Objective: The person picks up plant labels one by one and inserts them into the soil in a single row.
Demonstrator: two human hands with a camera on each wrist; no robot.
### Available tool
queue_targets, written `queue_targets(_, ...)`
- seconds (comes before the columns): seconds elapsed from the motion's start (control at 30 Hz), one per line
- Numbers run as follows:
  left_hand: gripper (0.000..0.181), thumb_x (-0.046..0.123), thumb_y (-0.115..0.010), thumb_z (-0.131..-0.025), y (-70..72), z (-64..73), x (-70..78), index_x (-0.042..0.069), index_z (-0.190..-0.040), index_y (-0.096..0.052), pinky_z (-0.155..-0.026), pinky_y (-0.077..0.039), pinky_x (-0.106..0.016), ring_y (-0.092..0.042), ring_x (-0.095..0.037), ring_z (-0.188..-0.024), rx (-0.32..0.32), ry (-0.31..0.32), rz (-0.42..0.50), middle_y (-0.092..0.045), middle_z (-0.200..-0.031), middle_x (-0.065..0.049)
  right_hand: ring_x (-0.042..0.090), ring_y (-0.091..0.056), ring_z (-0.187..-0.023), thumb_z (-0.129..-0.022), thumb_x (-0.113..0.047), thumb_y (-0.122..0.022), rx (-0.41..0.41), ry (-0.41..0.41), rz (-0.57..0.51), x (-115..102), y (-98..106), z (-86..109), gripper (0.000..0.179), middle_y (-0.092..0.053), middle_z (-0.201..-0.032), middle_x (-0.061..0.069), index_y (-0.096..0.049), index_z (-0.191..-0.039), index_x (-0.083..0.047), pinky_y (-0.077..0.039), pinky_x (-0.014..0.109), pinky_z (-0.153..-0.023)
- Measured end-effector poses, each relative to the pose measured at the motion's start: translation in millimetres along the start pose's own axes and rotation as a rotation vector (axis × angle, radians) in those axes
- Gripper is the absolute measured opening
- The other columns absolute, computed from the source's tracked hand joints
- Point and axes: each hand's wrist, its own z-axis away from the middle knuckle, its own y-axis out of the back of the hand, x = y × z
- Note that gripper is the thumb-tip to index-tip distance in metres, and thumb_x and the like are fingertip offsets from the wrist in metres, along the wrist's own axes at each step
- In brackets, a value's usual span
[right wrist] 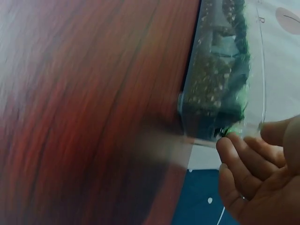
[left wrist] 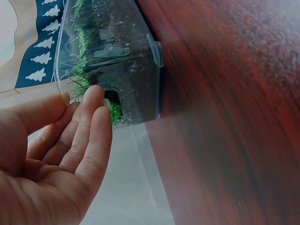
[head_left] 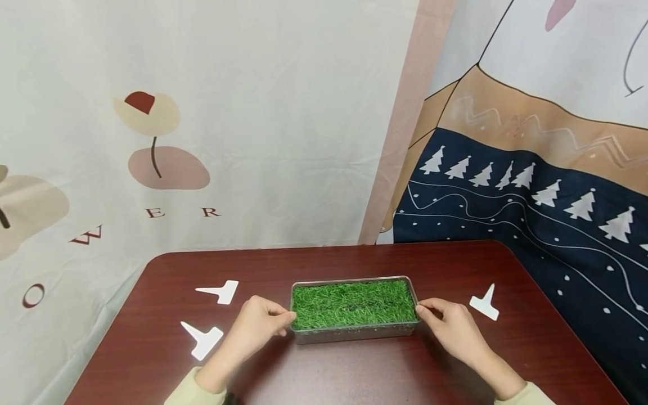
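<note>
Pinching opposite ends of a clear plastic rectangular box [head_left: 354, 334] topped with green grass [head_left: 354, 304], the left hand [head_left: 257, 325] and right hand [head_left: 453, 328] hold its rim at the middle of the dark-red wooden table [head_left: 354, 374]. Only the wrist views, which crop its far end, reveal dark speckled filling [left wrist: 138, 79], apparently soil. Dark-red letters [head_left: 154, 213] on pale cloth [head_left: 278, 112] read O, W, E, R.

Held at both ends, a clear box [head_left: 356, 334] of soil [right wrist: 211, 77] and green grass [head_left: 349, 304] sits upright on the table [head_left: 349, 371]
</note>
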Motion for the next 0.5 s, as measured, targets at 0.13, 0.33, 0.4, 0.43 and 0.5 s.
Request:
queue_targets(0.13, 0.013, 0.017, -0.081, -0.09, -0.4, -0.4, -0.2, 0.012, -0.078, -0.082, -0.076, -0.059, -0.039, -0.071, -0.018, -0.062, 0.002, -0.003, 0.006, -0.073, -0.068, 0.002, 0.007, -0.068, -0.086, -0.099, -0.018, -0.075, -0.041, 0.018, 0.022, 8, 11, -4.6, 0.011, -0.078, -0.1, -0.005, -0.08, -0.107, -0.014, -0.056, 0.035, -0.075)
queue_targets(0.33, 0.015, 0.017, -0.081, -0.09, -0.9, 0.5, 0.2, 0.012, -0.077, -0.082, -0.075, -0.059, -0.039, -0.071, -0.017, -0.062, 0.008, -0.003, 0.007, -0.074, -0.068, 0.0, 0.025, -0.071, -0.105, -0.097, -0.021, -0.077, -0.091, 0.08, 0.067, 28, 29, -14.3, 0.02, -0.075, -0.114, 0.003, -0.078, -0.113, -0.009, -0.058, 0.047, -0.086)
queue_targets(0.4, 0.015, 0.017, -0.081, -0.09, -1.3, 0.8, -0.3, 0.012, -0.076, -0.082, -0.074, -0.058, -0.039, -0.071, -0.017, -0.062, 0.013, 0.0, 0.008, -0.074, -0.068, 0.0, 0.028, -0.069, -0.111, -0.096, -0.023, -0.078, -0.11, 0.095, 0.091, 36, 34, -16.4, 0.024, -0.074, -0.118, 0.004, -0.077, -0.116, -0.009, -0.057, 0.049, -0.089)
queue_targets(0.43, 0.015, 0.017, -0.081, -0.09, -1.5, 0.8, -0.4, 0.012, -0.076, -0.082, -0.075, -0.058, -0.039, -0.071, -0.017, -0.062, 0.014, 0.0, 0.009, -0.073, -0.067, 0.0, 0.029, -0.068, -0.113, -0.096, -0.023, -0.079, -0.118, 0.101, 0.107, 41, 37, -17.3, 0.026, -0.073, -0.12, 0.005, -0.077, -0.117, -0.009, -0.056, 0.05, -0.089)
queue_targets(0.5, 0.015, 0.017, -0.081, -0.09, -1.9, 0.6, -0.6, 0.012, -0.076, -0.082, -0.075, -0.058, -0.038, -0.071, -0.018, -0.062, 0.014, -0.003, 0.013, -0.073, -0.067, 0.0, 0.03, -0.065, -0.117, -0.094, -0.022, -0.079, -0.133, 0.11, 0.141, 50, 42, -18.9, 0.028, -0.072, -0.123, 0.006, -0.076, -0.119, -0.009, -0.053, 0.049, -0.092)
